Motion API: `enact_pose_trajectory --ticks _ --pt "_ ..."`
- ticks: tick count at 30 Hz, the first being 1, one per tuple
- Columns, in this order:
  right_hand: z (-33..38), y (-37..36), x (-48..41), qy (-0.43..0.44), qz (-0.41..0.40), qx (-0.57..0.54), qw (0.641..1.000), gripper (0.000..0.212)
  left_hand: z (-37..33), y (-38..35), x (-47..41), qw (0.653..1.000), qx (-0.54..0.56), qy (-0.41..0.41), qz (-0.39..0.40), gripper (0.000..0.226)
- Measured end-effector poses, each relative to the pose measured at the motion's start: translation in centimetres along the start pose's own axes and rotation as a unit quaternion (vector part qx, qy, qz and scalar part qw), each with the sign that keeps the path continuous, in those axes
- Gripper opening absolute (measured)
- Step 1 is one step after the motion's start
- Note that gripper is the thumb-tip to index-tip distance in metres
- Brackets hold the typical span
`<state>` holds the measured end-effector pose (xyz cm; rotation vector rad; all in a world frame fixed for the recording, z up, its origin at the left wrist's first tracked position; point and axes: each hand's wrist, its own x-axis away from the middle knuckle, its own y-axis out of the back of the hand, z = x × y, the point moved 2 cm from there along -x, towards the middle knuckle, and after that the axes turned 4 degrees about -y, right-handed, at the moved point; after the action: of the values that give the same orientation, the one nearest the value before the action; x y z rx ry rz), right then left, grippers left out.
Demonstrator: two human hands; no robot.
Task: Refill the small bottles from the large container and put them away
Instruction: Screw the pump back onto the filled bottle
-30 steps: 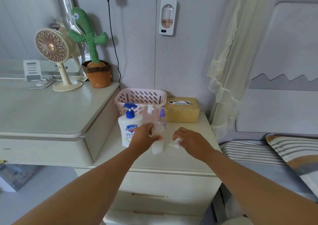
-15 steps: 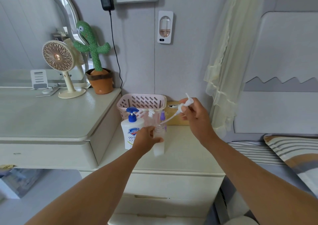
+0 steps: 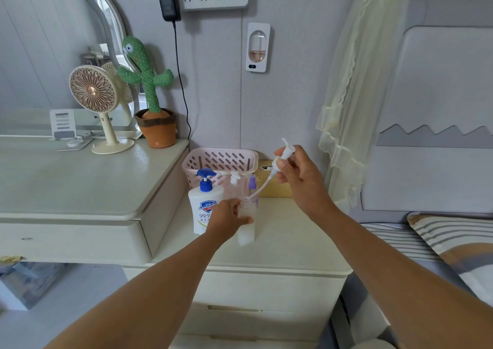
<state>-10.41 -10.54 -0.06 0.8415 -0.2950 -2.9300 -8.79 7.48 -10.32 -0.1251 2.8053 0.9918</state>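
Observation:
A small clear bottle [image 3: 246, 231] with pale liquid stands on the nightstand [image 3: 288, 244]; my left hand [image 3: 226, 219] grips it near its neck. My right hand [image 3: 298, 180] holds a white pump head [image 3: 285, 154] up and to the right, its thin tube [image 3: 260, 189] slanting down to the bottle's mouth. The large white soap container [image 3: 202, 209] with a blue pump stands just left of my left hand. Behind are a white-topped small bottle [image 3: 235, 180] and a purple-capped small bottle [image 3: 252, 184], both partly hidden.
A pink slotted basket [image 3: 221, 161] sits against the wall, a yellow tissue box [image 3: 274, 188] to its right. On the higher dresser [image 3: 80, 183] on the left stand a fan [image 3: 93, 92] and a toy cactus [image 3: 149, 87]. A bed [image 3: 440, 242] lies to the right.
My right hand has lifted the pump head up and right, drawing its tube out of the small bottle. My left hand has stayed on the bottle. The camera has tilted up.

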Motion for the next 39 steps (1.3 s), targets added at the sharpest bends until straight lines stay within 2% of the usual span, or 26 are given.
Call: enact_pose_trajectory --ticks 9,15,18,27,39 --pt "-1.0 -1.1 -0.5 -0.019 0.031 0.095 0.995 0.023 -0.2 -0.5 0.2 1.000 -0.009 -0.006 -0.007 0.039" --pt "-3.6 -2.0 -0.7 -0.041 0.050 0.158 0.985 0.014 -0.4 -1.4 0.0 1.000 0.008 -0.021 0.001 0.040" --pt "-4.5 -2.2 -0.5 -0.039 0.071 0.153 0.985 0.006 -0.2 -1.6 0.0 0.999 0.015 -0.028 0.001 0.042" --pt "-5.8 -3.0 -0.4 -0.046 0.109 0.156 0.981 0.015 0.1 -1.6 0.0 0.998 0.051 -0.042 -0.006 0.041" --pt "-7.1 -3.4 0.2 -0.054 0.126 0.168 0.976 0.024 0.7 -1.9 -0.4 0.999 0.042 -0.032 -0.006 0.042"
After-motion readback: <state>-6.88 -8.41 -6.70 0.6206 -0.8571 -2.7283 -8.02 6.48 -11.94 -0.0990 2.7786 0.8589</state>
